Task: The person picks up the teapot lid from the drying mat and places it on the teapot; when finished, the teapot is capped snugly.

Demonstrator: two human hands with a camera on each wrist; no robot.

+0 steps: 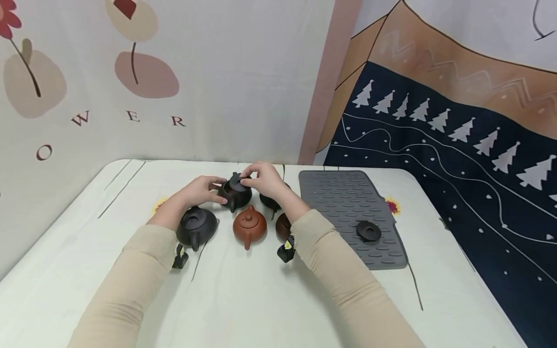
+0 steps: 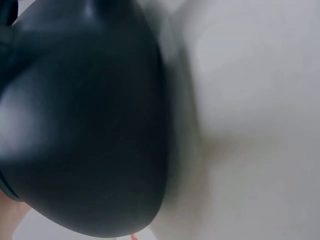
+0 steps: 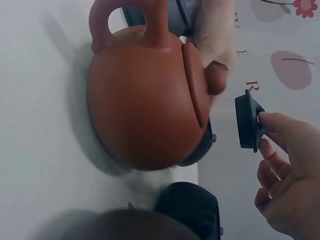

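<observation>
Black and rounded, a teapot (image 1: pixel 238 199) is sitting just left of the head view's centre — the left hand (image 1: pixel 199 191) is gripping its side between thumb and fingers. The right hand (image 1: pixel 266 180) is pinching a dark lid (image 1: pixel 235 182) over its opening. A reddish-brown teapot (image 1: pixel 249 225) is standing just below in the frame; right of centre, a grey mat (image 1: pixel 332 208) is bearing a black disc (image 1: pixel 369 232).

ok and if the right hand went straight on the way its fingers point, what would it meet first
Beyond the lid pinched in the right hand, probably the open pot just below, though height above it is unclear.
</observation>
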